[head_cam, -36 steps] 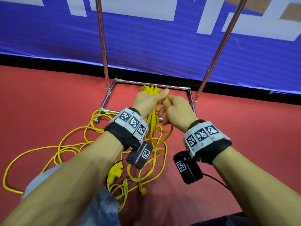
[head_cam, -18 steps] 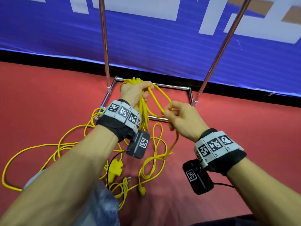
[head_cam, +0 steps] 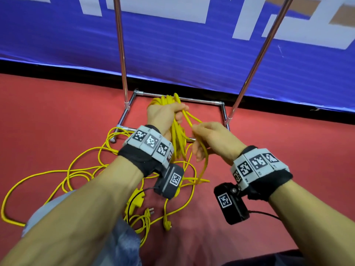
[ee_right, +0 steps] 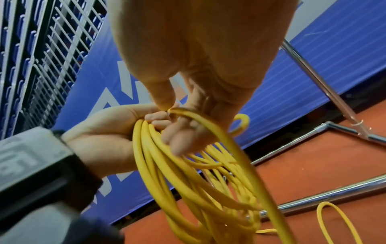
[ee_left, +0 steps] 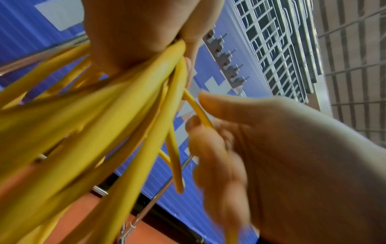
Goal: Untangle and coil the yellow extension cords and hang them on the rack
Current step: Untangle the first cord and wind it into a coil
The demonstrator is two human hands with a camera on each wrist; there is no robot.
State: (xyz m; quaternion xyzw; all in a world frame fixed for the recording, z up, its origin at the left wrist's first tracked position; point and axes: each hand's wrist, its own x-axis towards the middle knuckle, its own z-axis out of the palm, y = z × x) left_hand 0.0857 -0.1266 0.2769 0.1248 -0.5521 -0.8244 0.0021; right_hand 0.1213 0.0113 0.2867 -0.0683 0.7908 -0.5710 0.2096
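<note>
A coil of yellow extension cord hangs bunched in the left hand, fingers wrapped round its top, above the chrome rack base. The right hand pinches 1 loose strand beside it. Best practice: feed even loops, twisting out kinks, while slack trails across the red floor.

Both hands, left and right, raised close together, fingers curled.
</note>
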